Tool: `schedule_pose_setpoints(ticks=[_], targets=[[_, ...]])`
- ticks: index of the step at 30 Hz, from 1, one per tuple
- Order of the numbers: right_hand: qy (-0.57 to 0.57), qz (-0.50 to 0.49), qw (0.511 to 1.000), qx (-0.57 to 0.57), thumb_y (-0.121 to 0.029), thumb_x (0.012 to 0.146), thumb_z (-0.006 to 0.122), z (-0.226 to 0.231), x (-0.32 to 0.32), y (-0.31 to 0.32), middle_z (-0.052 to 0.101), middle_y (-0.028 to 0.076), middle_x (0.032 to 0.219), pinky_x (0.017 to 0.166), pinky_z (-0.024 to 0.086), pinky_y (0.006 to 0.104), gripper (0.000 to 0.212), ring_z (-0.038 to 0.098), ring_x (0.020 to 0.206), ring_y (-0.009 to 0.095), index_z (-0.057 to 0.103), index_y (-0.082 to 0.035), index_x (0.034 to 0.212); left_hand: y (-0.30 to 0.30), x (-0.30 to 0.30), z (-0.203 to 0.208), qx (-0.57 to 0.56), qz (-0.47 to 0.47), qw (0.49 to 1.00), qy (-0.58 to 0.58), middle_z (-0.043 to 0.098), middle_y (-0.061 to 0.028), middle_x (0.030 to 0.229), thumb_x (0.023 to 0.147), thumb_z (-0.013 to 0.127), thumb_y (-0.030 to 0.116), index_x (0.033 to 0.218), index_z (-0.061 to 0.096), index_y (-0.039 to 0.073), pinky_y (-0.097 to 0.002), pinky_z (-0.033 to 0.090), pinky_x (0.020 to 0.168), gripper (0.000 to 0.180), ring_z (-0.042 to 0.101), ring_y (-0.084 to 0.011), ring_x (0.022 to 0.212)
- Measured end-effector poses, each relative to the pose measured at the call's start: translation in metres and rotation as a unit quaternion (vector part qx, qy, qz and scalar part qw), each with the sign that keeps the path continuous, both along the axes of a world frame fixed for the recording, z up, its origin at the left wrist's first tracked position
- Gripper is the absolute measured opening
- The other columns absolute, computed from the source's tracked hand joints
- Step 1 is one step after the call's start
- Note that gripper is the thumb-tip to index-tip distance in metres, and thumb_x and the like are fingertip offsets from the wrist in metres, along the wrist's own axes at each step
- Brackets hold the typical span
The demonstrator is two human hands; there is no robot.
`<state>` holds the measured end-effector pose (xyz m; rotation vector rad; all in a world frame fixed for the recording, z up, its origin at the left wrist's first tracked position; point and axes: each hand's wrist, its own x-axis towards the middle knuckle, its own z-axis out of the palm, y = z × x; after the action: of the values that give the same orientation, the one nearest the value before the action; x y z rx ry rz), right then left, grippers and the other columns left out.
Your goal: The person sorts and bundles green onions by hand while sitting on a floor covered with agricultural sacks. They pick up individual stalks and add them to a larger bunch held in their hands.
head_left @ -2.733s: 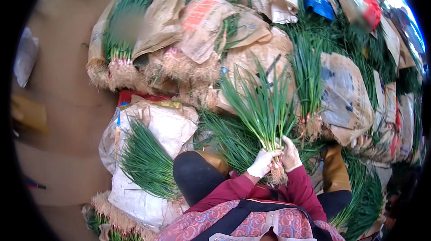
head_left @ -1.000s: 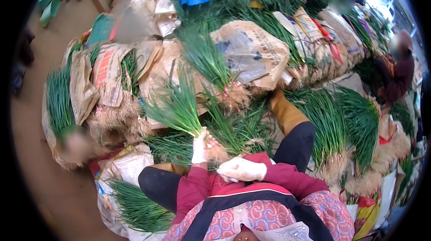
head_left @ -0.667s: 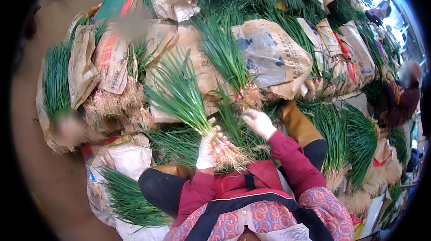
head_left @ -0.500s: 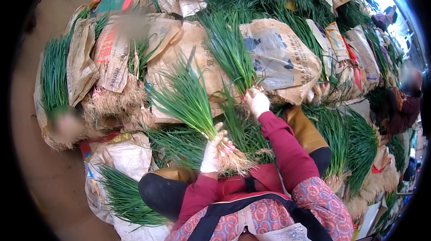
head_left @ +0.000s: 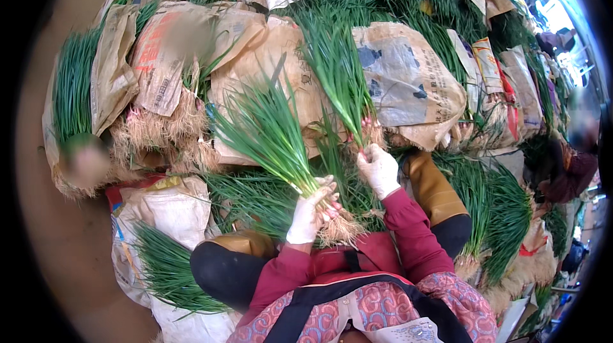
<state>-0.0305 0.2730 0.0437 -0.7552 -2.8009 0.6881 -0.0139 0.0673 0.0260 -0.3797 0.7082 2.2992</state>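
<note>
My left hand (head_left: 308, 216), in a white glove, is closed round a bunch of spring onions (head_left: 271, 127) just above their pinkish bulbs. The pale roots hang out below it, toward my lap, and the green leaves fan away to the far left. My right hand (head_left: 379, 172), also gloved, pinches the bulb end of a spring onion to the right of that bunch. Beyond its fingertips lies a heap of spring onions (head_left: 340, 84), roots toward me and leaves pointing away. How many stalks the right hand grips is hard to make out.
Brown woven sacks (head_left: 408, 78) cover rows of bundled spring onions beyond my hands. More bundles (head_left: 76, 97) lie at the far left, and others (head_left: 507, 215) at right. A white sack (head_left: 167, 212) lies left of my knee. Another person (head_left: 568, 158) is at the right edge.
My right hand has drawn back toward me from the heap, still pinching, and bulbs and roots there now show. My left hand keeps its bunch. The view has shifted slightly.
</note>
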Motion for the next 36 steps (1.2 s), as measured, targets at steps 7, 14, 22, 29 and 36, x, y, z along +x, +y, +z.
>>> schedule_pose_setpoints(ticks=[7,14,22,29,36], targets=[[0.085,0.045,0.995,-0.039,-0.024,0.079,0.063,0.035,0.016,0.001,0.064,0.011,0.070,0.059,0.051,0.0357,0.016,0.064,0.064,0.024,0.058,-0.010,0.085,0.008,0.007,0.017,-0.032,0.021,0.999,-0.032,0.059,-0.0127,0.106,0.083,0.058,0.007,0.108,0.050,0.005,-0.0299,0.053,0.045,0.027,0.063,-0.0222,0.067],[0.009,0.227,0.947,-0.229,-0.030,0.086,0.059,0.032,0.076,-0.056,0.063,0.014,0.075,0.061,0.050,0.0350,0.025,0.064,0.067,0.026,0.061,-0.008,0.097,-0.003,0.008,0.015,-0.044,-0.016,0.998,0.042,0.063,-0.0116,0.088,0.083,0.059,0.005,0.105,0.053,0.002,-0.0277,0.053,0.047,0.023,0.062,-0.0184,0.067],[-0.112,0.018,0.640,-0.760,-0.041,0.089,0.054,-0.012,0.006,-0.073,0.057,0.000,0.090,0.051,0.047,0.0228,0.037,0.056,0.064,0.009,0.055,-0.006,0.103,-0.005,0.015,0.008,-0.052,-0.054,0.997,-0.007,0.062,-0.0129,0.079,0.080,0.059,0.004,0.105,0.055,0.000,-0.0324,0.050,0.045,0.025,0.059,-0.0225,0.060],[0.009,-0.076,0.560,-0.825,-0.037,0.088,0.057,-0.010,0.016,-0.091,0.057,0.004,0.090,0.054,0.046,0.0216,0.031,0.054,0.063,0.009,0.052,-0.008,0.100,-0.008,0.022,0.013,-0.059,-0.045,0.997,-0.009,0.060,-0.0097,0.070,0.080,0.058,0.003,0.098,0.056,0.000,-0.0280,0.046,0.037,0.018,0.057,-0.0178,0.053],[0.009,-0.104,0.512,-0.852,-0.031,0.090,0.054,-0.022,0.054,-0.085,0.059,0.010,0.101,0.070,0.050,0.0271,0.032,0.058,0.077,0.016,0.052,-0.003,0.108,-0.012,0.036,0.010,-0.044,-0.100,0.993,0.036,0.059,-0.0098,0.075,0.080,0.060,0.005,0.102,0.057,0.001,-0.0281,0.048,0.039,0.023,0.057,-0.0175,0.056]])
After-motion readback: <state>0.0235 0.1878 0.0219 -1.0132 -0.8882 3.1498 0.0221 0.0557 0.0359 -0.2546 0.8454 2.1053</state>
